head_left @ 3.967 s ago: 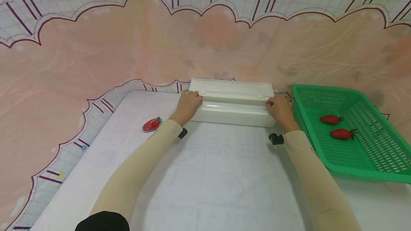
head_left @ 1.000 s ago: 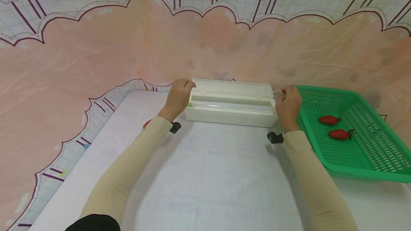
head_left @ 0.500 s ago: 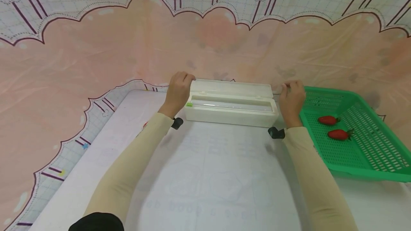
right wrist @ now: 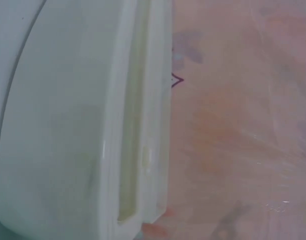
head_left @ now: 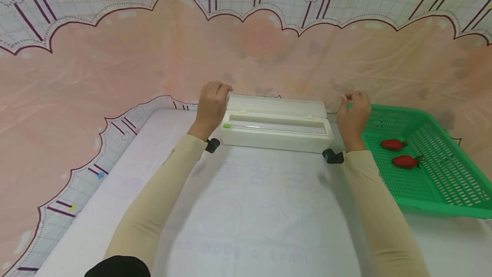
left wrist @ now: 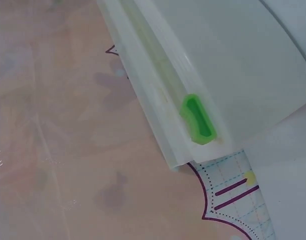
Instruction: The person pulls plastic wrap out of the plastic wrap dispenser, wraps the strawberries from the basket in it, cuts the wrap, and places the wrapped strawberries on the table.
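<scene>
A long white box [head_left: 276,142] stands at the table's back edge, its lid [head_left: 276,104] raised and a pale roll [head_left: 276,128] inside. Its left end has a green slider [head_left: 226,126]. At the lid's upper left corner, the left hand [head_left: 210,108] pinches with its fingertips. To the right of the box, the raised right hand [head_left: 353,116] pinches with thumb and fingers. Glints and creases in both wrist views show clear film [right wrist: 278,205] beyond the box; the hands appear to grip its edge, though the film is barely visible in the head view.
A green basket [head_left: 442,209] holding two red strawberries [head_left: 405,161] sits to the right. The left sleeve [head_left: 165,187] almost wholly covers another red strawberry on the table [head_left: 253,208]. A patterned cloth [head_left: 165,59] lies behind the table.
Both hands have risen from the box's ends, moving farther back and apart. The box's inside and green slider have come into view, while the left sleeve has come over the loose strawberry.
</scene>
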Available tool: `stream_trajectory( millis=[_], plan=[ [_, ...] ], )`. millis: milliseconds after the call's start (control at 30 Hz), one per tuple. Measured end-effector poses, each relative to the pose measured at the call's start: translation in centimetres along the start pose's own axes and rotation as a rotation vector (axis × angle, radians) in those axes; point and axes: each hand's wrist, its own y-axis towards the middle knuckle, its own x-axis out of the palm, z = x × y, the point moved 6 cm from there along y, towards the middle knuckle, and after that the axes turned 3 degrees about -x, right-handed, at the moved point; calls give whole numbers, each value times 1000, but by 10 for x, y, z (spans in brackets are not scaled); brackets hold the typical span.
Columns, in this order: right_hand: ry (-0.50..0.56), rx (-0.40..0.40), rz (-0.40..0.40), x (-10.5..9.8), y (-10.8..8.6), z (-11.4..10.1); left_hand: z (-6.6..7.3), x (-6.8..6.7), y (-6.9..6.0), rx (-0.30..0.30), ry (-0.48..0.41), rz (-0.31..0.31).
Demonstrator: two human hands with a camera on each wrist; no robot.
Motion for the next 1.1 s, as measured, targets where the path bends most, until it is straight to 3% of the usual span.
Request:
stream_trajectory(
  millis=[700,1100],
  plan=[
    [72,9,48,-18,12,-17,8,-20,13,9,1,82],
    [110,-9,82,-24,16,-18,13,-31,17,-3,-15,85]
  ],
)
